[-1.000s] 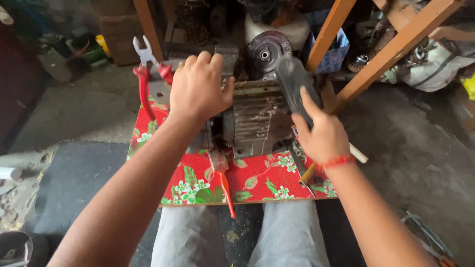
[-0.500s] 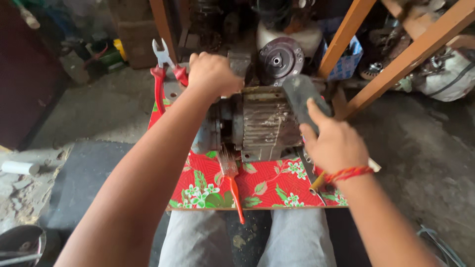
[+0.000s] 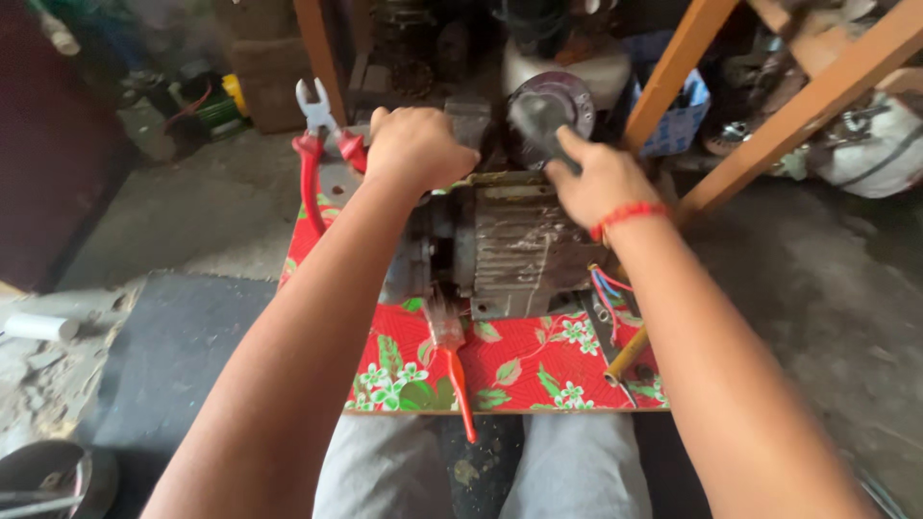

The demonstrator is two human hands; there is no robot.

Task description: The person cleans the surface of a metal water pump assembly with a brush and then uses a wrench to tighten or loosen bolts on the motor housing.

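Head view: grey ribbed motor (image 3: pixel 519 245) on red flowered cloth (image 3: pixel 538 370), on board across lap. Left hand (image 3: pixel 418 146) closed over motor's far left top edge. Right hand (image 3: pixel 598 178) curled around blurred dark tool (image 3: pixel 535 120) above motor's right end. Red-handled pliers (image 3: pixel 315 144) just left of left hand. Red-handled brush (image 3: pixel 452 360) at motor's near side. Red and blue wires (image 3: pixel 606 288) at motor's right.

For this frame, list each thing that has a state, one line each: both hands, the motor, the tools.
left hand: closed, gripping the motor's far left end.
right hand: closed on a dark, motion-blurred tool.
dark tool: held over the motor's far end.
electric motor: lying on its side on the red floral board.
red-handled pliers: lying untouched, jaws open.
red-handled brush: lying flat, untouched.
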